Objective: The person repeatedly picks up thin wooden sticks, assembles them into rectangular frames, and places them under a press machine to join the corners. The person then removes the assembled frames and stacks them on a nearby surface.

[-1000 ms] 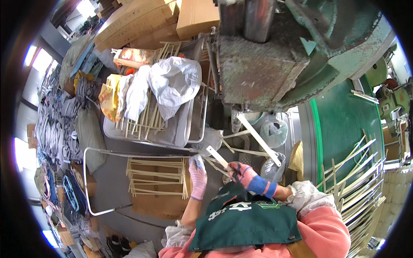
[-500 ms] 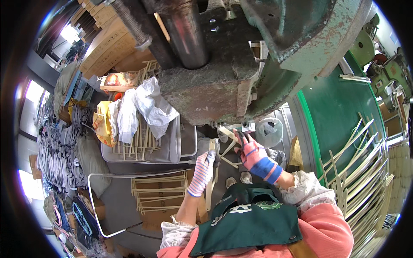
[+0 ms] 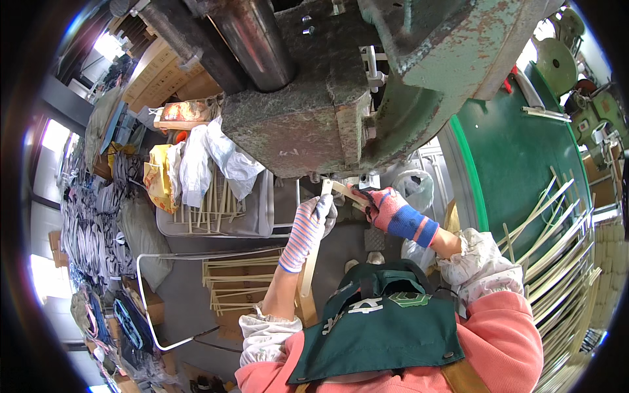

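My left hand [image 3: 312,221], in a striped pink and grey knit glove, is closed around a long pale flat strip [image 3: 310,265]. The strip's far end stands at the underside of a heavy press head, and its near end hangs past my wrist. In a pink and blue glove with dark fingertips, my right hand [image 3: 395,214] grips a second pale strip [image 3: 343,190]. The far ends of both strips meet at an angle just below the press head; whether they are fastened there I cannot tell.
The worn green press [image 3: 295,134] fills the top middle. At left stands a grey tray [image 3: 252,226] with strips and white bags. Bundled strips [image 3: 246,288] lie on cardboard below a bent white metal rod [image 3: 141,288]. A green table [image 3: 498,157] and many long strips [image 3: 557,281] are at right.
Both hands have moved up toward the press, bringing the far ends of the two strips together beneath it. Loose strips seen between the hands earlier no longer show there. The view has shifted slightly.
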`<state>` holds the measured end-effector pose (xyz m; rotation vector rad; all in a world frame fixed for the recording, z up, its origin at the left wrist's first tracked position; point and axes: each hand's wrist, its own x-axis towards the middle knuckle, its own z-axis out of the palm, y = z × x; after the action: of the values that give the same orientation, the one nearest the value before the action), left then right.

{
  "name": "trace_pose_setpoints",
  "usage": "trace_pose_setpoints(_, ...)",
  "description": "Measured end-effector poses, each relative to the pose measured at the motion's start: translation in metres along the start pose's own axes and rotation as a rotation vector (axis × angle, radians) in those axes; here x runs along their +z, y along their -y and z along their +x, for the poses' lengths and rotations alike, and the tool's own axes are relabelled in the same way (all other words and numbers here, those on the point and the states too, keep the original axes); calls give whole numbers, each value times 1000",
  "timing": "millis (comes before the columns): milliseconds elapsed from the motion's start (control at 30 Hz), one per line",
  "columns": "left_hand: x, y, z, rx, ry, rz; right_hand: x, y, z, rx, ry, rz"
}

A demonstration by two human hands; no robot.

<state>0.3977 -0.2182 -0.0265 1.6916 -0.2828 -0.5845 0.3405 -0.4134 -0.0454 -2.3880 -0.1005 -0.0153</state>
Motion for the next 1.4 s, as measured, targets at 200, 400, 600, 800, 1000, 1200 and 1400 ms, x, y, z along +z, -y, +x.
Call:
trace_pose_setpoints(200,0,6,11,-67,56,-272,-12,-5,4,27,115,-44)
trace_pose_setpoints(400,-12,17,21,47,105,-4,-7,-1,5,42,66,-8)
trace_pose_setpoints(600,-22,20,26,275,157,45,-17,3,15,74,285,283)
trace_pose_setpoints(800,-30,17,32,51,337,-88,-18,22,19,400,517,373)
trace_pose_setpoints(1000,-41,23,42,90,350,38,-20,32,11,394,454,354)
trace_pose_setpoints(1200,-53,14,56,-131,514,-94,-12,23,15,336,387,127)
trace_pose_setpoints(1400,-51,-1,62,-240,533,-26,-20,17,16,98,327,-26)
